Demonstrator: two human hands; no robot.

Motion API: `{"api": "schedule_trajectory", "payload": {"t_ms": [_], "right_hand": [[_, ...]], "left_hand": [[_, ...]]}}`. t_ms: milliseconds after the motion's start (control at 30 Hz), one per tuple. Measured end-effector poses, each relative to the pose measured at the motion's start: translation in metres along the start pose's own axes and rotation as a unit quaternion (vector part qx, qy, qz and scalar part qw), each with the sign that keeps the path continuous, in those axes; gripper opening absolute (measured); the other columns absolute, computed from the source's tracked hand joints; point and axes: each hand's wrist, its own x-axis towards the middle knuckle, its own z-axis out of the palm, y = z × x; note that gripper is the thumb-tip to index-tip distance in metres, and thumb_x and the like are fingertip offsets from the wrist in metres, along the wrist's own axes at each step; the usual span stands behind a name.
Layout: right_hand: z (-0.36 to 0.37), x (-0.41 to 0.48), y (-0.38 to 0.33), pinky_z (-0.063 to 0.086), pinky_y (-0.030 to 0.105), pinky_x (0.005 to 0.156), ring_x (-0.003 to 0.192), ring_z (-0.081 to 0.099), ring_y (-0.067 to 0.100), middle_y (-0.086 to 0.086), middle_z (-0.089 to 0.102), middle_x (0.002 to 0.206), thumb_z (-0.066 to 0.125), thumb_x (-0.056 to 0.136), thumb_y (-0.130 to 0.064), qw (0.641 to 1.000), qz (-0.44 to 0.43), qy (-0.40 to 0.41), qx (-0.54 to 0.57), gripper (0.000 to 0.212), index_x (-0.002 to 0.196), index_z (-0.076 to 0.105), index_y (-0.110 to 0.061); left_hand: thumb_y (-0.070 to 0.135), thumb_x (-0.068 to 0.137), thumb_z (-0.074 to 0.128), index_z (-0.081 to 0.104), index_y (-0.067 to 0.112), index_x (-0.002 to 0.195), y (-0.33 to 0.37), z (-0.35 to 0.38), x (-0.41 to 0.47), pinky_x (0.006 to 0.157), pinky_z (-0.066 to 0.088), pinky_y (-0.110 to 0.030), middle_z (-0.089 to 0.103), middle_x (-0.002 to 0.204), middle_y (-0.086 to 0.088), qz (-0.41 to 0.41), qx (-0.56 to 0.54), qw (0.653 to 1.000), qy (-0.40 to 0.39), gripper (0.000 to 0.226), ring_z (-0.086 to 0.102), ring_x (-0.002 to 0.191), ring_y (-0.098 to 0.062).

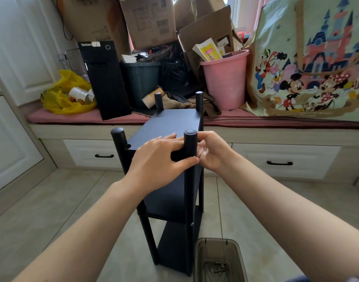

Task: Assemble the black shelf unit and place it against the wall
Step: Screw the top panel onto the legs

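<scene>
My forearms reach forward and converge. My left hand [160,157], palm down, pinches the post [189,186] between straight fingers and outstretched thumb. My right hand [212,152], just right of it, curls its fingers inward; any grip is hidden.

Floor [52,210]: pale beige tiles. Bench [276,131], 12 o'clock: pink cushion, cream drawers [284,159] with black handles beneath. White panelled cupboard doors [21,58], 9 to 10 o'clock. On bench: cardboard boxes [150,21], 12 o'clock; black computer tower [105,78], 11 o'clock; pink bucket [225,78], 1 o'clock. Window [238,11], 1 o'clock: daylight
</scene>
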Motion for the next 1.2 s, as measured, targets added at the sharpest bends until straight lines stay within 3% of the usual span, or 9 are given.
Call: {"api": "schedule_trajectory", "payload": {"t_ms": [233, 433, 633, 833, 1000, 1067, 1200], "right_hand": [[-0.005, 0.000, 0.001, 0.055, 0.035, 0.091, 0.085, 0.072, 0.026, 0.019, 0.071, 0.097, 0.054, 0.087, -0.008, 0.999, 0.023, -0.028, -0.028, 0.027, 0.106, 0.064, 0.009], [-0.019, -0.001, -0.001, 0.062, 0.032, 0.070, 0.083, 0.072, 0.023, 0.012, 0.070, 0.100, 0.062, 0.096, -0.029, 0.996, 0.032, 0.036, -0.078, 0.050, 0.137, 0.054, -0.003], [-0.048, -0.018, -0.007, 0.059, 0.037, 0.082, 0.096, 0.073, 0.025, 0.014, 0.073, 0.112, 0.049, 0.102, -0.036, 0.983, 0.067, 0.049, -0.162, 0.040, 0.122, 0.062, -0.003], [-0.118, -0.024, 0.004, 0.052, 0.044, 0.099, 0.110, 0.068, 0.031, 0.014, 0.071, 0.118, 0.052, 0.101, -0.029, 0.920, 0.191, 0.076, -0.333, 0.040, 0.132, 0.054, -0.003], [-0.178, -0.017, 0.051, 0.051, 0.045, 0.101, 0.110, 0.068, 0.030, 0.015, 0.072, 0.115, 0.047, 0.104, -0.024, 0.905, 0.231, 0.100, -0.342, 0.032, 0.125, 0.057, -0.002], [-0.206, -0.015, 0.083, 0.054, 0.042, 0.098, 0.108, 0.069, 0.029, 0.014, 0.072, 0.115, 0.048, 0.104, -0.023, 0.894, 0.259, 0.101, -0.351, 0.030, 0.123, 0.059, -0.002], [-0.251, -0.014, 0.150, 0.057, 0.039, 0.089, 0.098, 0.072, 0.026, 0.014, 0.075, 0.104, 0.061, 0.097, -0.019, 0.870, 0.297, 0.122, -0.374, 0.024, 0.109, 0.068, 0.001]], "left_hand": [[0.065, 0.081, 0.053, 0.068, 0.051, 0.119, -0.001, 0.000, 0.000, 0.103, 0.047, -0.051, 0.063, 0.134, 0.022, -0.010, -0.015, 1.000, 0.002, 0.043, 0.051, 0.135, -0.011], [0.070, 0.080, 0.051, 0.066, 0.049, 0.123, -0.003, 0.002, -0.001, 0.101, 0.048, -0.052, 0.063, 0.135, 0.017, -0.012, -0.019, 1.000, 0.007, 0.050, 0.051, 0.135, -0.011], [0.064, 0.080, 0.055, 0.068, 0.048, 0.120, 0.000, 0.000, -0.002, 0.103, 0.047, -0.051, 0.064, 0.134, 0.016, -0.010, -0.018, 1.000, 0.015, 0.045, 0.050, 0.137, -0.010], [0.061, 0.082, 0.058, 0.073, 0.045, 0.102, -0.002, 0.003, -0.003, 0.094, 0.051, -0.050, 0.066, 0.124, 0.027, -0.001, -0.012, 0.999, 0.035, 0.030, 0.063, 0.120, -0.015], [0.058, 0.086, 0.061, 0.062, 0.054, 0.089, -0.002, 0.003, -0.002, 0.082, 0.053, -0.045, 0.070, 0.095, 0.024, 0.019, -0.007, 0.999, 0.034, 0.005, 0.067, 0.102, -0.013], [0.058, 0.086, 0.061, 0.067, 0.050, 0.092, -0.004, 0.005, -0.002, 0.083, 0.053, -0.045, 0.071, 0.094, 0.021, 0.012, -0.015, 0.999, 0.041, 0.012, 0.066, 0.100, -0.005], [0.054, 0.087, 0.063, 0.075, 0.038, 0.106, -0.004, 0.011, -0.006, 0.092, 0.053, -0.046, 0.072, 0.104, 0.022, 0.010, -0.040, 0.997, 0.065, 0.027, 0.066, 0.112, -0.006]]}}
